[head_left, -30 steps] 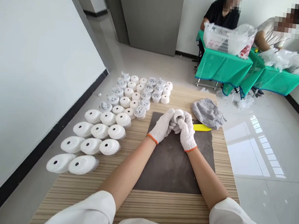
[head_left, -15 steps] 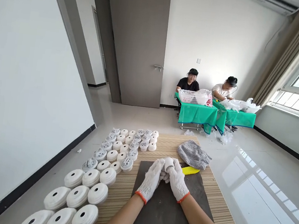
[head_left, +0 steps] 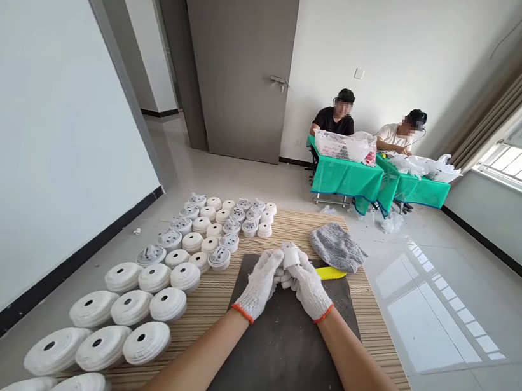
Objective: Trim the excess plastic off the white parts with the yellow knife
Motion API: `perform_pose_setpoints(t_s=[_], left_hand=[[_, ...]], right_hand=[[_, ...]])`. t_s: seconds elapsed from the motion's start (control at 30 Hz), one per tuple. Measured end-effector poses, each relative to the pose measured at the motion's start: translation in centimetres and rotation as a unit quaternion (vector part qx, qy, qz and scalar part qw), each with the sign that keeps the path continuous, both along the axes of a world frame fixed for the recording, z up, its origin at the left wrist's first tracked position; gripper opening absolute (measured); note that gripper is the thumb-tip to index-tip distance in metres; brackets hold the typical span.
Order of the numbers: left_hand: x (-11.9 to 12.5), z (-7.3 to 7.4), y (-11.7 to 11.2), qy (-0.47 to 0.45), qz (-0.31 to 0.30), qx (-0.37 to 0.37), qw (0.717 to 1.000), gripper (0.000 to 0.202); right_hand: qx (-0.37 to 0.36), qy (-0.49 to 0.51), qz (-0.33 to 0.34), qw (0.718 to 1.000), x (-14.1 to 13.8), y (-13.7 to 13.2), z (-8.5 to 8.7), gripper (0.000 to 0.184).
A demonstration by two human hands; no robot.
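Note:
Both my hands wear white knit gloves with orange cuffs and meet above the far part of a dark mat (head_left: 281, 365). Between them is a small white round plastic part (head_left: 291, 257), its greyish side facing away from me. My left hand (head_left: 260, 282) grips its left side with bent fingers. On the right side, my right hand (head_left: 310, 290) is closed around it, thumb along the near edge. Just beyond my right hand lies a yellow-handled tool (head_left: 330, 273), partly on the mat. A grey cloth (head_left: 338, 247) rests behind it.
Several rows of white round housings (head_left: 131, 306) with dark centre holes cover the table's left side; some show grey inner faces (head_left: 219, 257). Farther off, two people sit at green-covered tables (head_left: 347, 178) with a white basket (head_left: 344, 147) and plastic bags. A grey door (head_left: 240, 58) stands behind.
My view has tilted down, so the scene sits higher. The white part has turned in my hands and now shows its greyish far side at the top. Both hands still hold it.

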State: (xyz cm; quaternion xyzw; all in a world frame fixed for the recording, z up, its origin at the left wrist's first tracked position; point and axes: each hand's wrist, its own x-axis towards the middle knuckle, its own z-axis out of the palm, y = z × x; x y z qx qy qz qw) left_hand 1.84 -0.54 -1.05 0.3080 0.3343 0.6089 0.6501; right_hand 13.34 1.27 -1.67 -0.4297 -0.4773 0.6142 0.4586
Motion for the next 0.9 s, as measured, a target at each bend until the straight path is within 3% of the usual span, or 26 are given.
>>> perform_pose_setpoints(t_s=[0.17,0.3,0.4,0.6,0.9], left_hand=[[-0.3,0.7,0.1,-0.028,-0.028,0.003,0.999,0.049],[-0.3,1.1,-0.3,-0.015,-0.064,0.041,0.997,0.046],[-0.2,0.8,-0.7,0.021,-0.042,0.036,0.998,0.053],[-0.3,0.6,-1.0,0.071,0.034,-0.002,0.997,0.049],[-0.8,0.0,0.6,-0.050,0.068,-0.115,0.990,0.063]], right_hand=[[-0.070,0.120,0.034,0.990,-0.3,0.6,-0.2,0.044],[-0.113,0.132,0.021,0.985,-0.1,0.9,-0.3,0.035],[-0.115,0.144,0.018,0.983,0.2,0.6,-0.1,0.038],[-0.120,0.152,0.052,0.980,0.6,-0.2,1.3,0.034],[-0.136,0.219,0.154,0.954,1.3,0.1,0.7,0.038]])
